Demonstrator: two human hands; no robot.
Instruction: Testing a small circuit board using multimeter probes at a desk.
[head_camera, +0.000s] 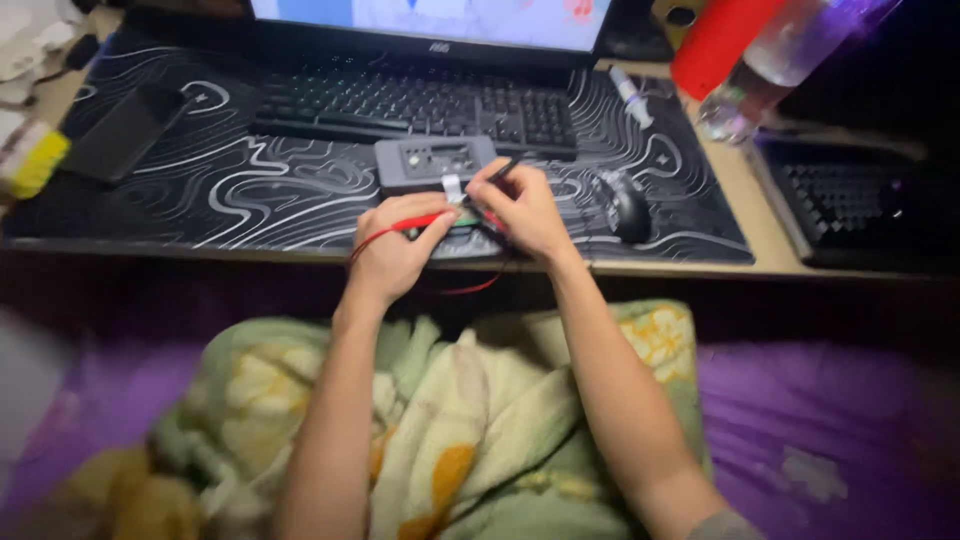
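Head view: both hands work at the near edge of the surface (770, 225), over a black desk mat with white contour lines (300, 190). The left hand (392, 250) has its fingers closed around a thin red probe lead (400, 226), which trails off over the near edge. The right hand (520, 208) has its fingers pinched shut on a slim black probe (503, 170), tip angled down toward a small green circuit board (462, 222) that lies between the two hands on the mat, just at the near edge. A grey rectangular box with a cluster of small buttons on top (435, 163) sits directly behind the board, touching or nearly touching a short white strip that runs toward it. Behind that lies a black keyboard (415, 103), and a black computer mouse (627, 205) rests just right of the right hand. A dark flat phone (125, 130) lies toward the far left corner of the mat.

Judged risks: the board rests close to the near edge, so a sideways push from either probe could slide it off onto the green and yellow blanket (450, 430) below. The two probe tips stand very near each other; a slip could bridge neighbouring contacts. The hanging red lead could snag on a forearm and pull the probe away.
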